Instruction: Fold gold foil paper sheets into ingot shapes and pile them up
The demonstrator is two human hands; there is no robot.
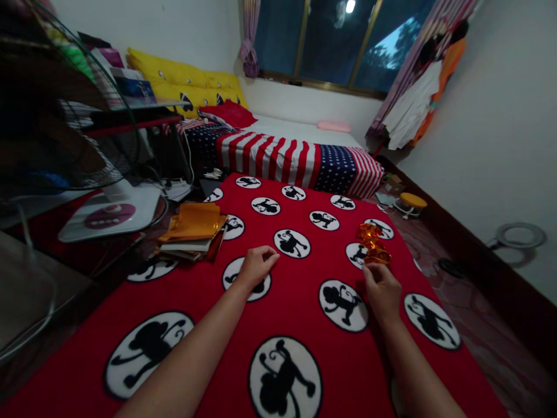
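Note:
Shiny orange-gold folded foil pieces (375,248) lie at the right of the red cloth (300,313) printed with black monkeys in white circles. My right hand (383,287) is at their near edge, its thumb and fingers pinched together; whether it grips the nearest piece is too small to tell. My left hand (260,264) hovers over the middle of the cloth, thumb and fingertips pressed together, with nothing clearly visible between them. A stack of gold-orange sheets (194,223) on paler paper lies at the cloth's left edge.
A fan (111,212) on a white base stands at the left, near a shelf with boxes. Behind the cloth is a bed (300,133) with a striped, starred cover. At the right are a yellow stool (412,201) and hanging clothes (413,104).

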